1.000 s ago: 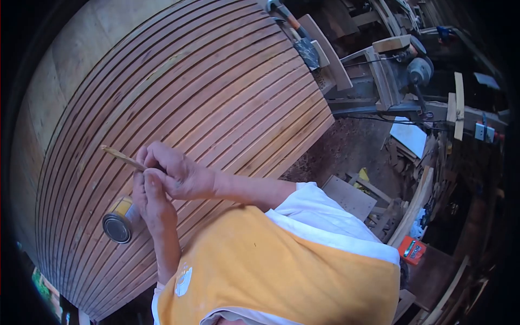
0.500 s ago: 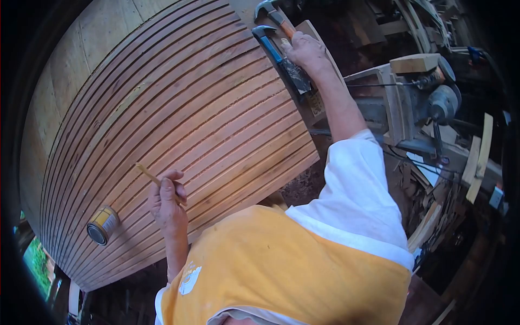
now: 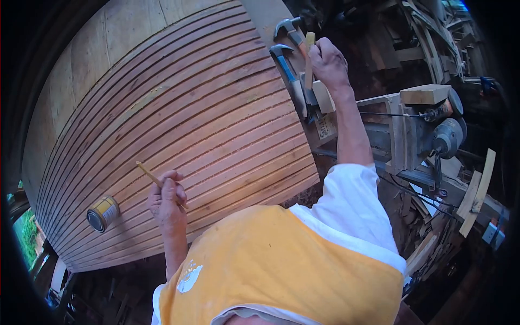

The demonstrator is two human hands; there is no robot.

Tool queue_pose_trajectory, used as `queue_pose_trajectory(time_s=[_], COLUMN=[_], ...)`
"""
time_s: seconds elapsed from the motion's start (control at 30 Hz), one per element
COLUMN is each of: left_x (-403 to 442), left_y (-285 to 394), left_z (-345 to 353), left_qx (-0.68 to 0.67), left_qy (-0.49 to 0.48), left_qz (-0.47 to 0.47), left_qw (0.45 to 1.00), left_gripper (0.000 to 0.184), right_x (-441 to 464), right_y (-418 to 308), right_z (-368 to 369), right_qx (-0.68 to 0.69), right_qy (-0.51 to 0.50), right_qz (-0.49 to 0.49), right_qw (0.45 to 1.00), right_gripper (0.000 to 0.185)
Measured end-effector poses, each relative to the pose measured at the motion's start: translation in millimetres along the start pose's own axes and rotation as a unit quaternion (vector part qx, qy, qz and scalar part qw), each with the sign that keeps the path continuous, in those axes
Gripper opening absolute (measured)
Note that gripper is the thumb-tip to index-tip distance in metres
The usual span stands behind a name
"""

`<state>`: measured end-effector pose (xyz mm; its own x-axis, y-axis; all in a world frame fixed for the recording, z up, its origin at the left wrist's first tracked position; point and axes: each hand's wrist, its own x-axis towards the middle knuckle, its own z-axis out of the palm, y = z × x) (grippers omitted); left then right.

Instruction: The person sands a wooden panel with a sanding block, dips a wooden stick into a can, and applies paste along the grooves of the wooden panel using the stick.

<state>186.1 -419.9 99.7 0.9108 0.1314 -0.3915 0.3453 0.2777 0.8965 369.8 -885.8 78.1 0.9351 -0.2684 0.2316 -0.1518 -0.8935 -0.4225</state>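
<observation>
My left hand (image 3: 169, 201) is closed around a thin tan wooden stick (image 3: 147, 172), its tip pointing up and left over the grooved wooden planks (image 3: 216, 135). A small can (image 3: 103, 213) with a yellow label rests on the planks to the left of that hand. At the upper right, my right hand (image 3: 330, 66) grips a flat wooden stick (image 3: 309, 67) that stands up past the fingers; its lower end overlaps a dark piece. Beside it lie a claw hammer with a blue handle (image 3: 284, 65) and another claw hammer (image 3: 291, 30), its handle partly hidden.
To the right, a wooden block (image 3: 425, 95) sits by a grey power tool (image 3: 448, 135) with cables. Loose wooden strips (image 3: 478, 192) lie farther right. Scrap wood is piled at the upper right. A plain wooden panel (image 3: 86, 59) borders the planks at upper left.
My right hand has come away from the hammer handle and now holds the flat wooden stick. My left hand keeps its stick almost in place. The view has shifted slightly.
</observation>
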Motion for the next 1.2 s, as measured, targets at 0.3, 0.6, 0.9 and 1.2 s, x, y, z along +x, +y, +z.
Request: queue_pose_trajectory(time_s=[0.3, 0.6, 0.9, 1.2], left_x=[40.3, 33.7, 24.2, 56.8], left_y=[9.6, 4.5, 4.9, 20.2], left_z=[28.1, -27.8, -92.6, -99.6], left_qx=[0.041, -0.052, -0.108, -0.181], left_qy=[-0.227, -0.136, -0.107, -0.066], left_qz=[-0.042, 0.024, -0.012, -0.046], left_qw=[0.972, 0.989, 0.988, 0.980], left_gripper=[0.027, 0.014, 0.007, 0.007], right_x=[-99.4, -234.6, -245.2, -276.4], right_y=[-147.9, -310.5, -367.8, -413.1], right_z=[-13.5, 83.8, 112.0, 99.0], right_qx=[0.423, 0.517, 0.516, 0.431], right_qy=[-0.088, -0.159, -0.232, -0.246], right_qz=[0.046, 0.120, 0.190, 0.181], right_qw=[0.901, 0.833, 0.803, 0.849], right_gripper=[0.024, 0.024, 0.027, 0.048])
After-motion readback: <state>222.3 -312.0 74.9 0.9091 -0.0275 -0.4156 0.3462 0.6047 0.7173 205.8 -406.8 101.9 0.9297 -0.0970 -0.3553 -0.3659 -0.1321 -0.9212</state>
